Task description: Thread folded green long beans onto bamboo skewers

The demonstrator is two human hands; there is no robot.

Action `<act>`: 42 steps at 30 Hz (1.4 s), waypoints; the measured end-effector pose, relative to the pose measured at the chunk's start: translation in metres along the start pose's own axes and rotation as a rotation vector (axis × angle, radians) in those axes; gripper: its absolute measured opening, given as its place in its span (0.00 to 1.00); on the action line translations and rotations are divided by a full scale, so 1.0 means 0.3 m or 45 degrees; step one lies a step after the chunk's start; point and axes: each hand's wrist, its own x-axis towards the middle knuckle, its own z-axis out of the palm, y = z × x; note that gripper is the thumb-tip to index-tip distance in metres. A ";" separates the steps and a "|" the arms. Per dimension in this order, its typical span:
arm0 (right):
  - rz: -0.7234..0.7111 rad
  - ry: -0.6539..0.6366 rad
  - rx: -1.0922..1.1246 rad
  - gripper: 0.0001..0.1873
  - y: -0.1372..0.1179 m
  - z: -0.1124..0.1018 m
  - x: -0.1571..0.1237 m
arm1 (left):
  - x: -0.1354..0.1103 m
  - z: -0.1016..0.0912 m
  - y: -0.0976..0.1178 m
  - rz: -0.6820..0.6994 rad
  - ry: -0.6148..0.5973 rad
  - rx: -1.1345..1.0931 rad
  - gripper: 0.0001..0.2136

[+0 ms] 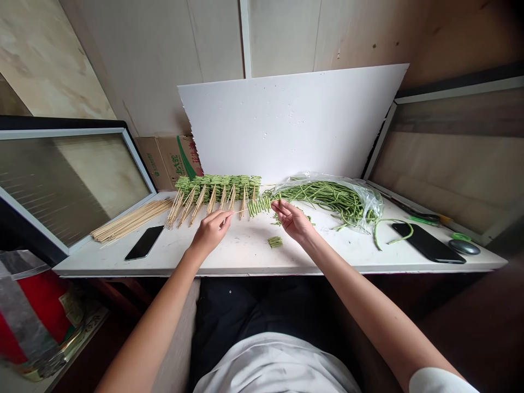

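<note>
My left hand (210, 232) is closed on the bare end of a bamboo skewer (240, 212), which points to the right. Short green bean pieces (260, 206) sit side by side along the skewer's other half. At that far end my right hand (292, 218) pinches a green bean piece (280, 196) between thumb and fingers; whether the skewer tip is in it I cannot tell. Below the hands lies a small bunch of cut bean pieces (275, 242). More cut pieces are partly hidden behind my right hand.
Stacked loaded skewers (221, 183) line the back of the white table (245, 265). Bare skewers (131, 220) and a phone (144, 243) lie left. Long beans (327, 196) in a plastic bag (370, 210), another phone (428, 243) and a mouse (464, 247) are right. A white board (295, 125) stands behind.
</note>
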 end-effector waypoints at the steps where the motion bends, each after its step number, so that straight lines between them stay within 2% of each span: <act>1: 0.000 -0.002 0.002 0.09 -0.001 0.001 -0.002 | -0.001 0.000 -0.001 -0.004 -0.007 -0.006 0.13; 7: -0.002 -0.029 0.019 0.09 0.003 -0.004 -0.004 | -0.005 0.003 -0.009 -0.005 -0.013 0.002 0.13; 20: -0.040 -0.044 -0.136 0.11 0.019 -0.054 0.027 | -0.002 0.000 -0.008 0.064 0.003 -0.011 0.15; 27: -0.083 0.018 -0.186 0.16 0.000 -0.030 0.013 | 0.000 -0.001 -0.006 0.086 0.034 0.002 0.14; 32: -0.144 0.101 -0.315 0.16 0.004 -0.013 -0.002 | 0.000 0.001 0.002 0.100 0.037 0.040 0.15; 42: -0.135 0.101 -0.354 0.16 0.030 0.015 -0.010 | 0.000 0.019 0.017 0.106 0.045 0.061 0.15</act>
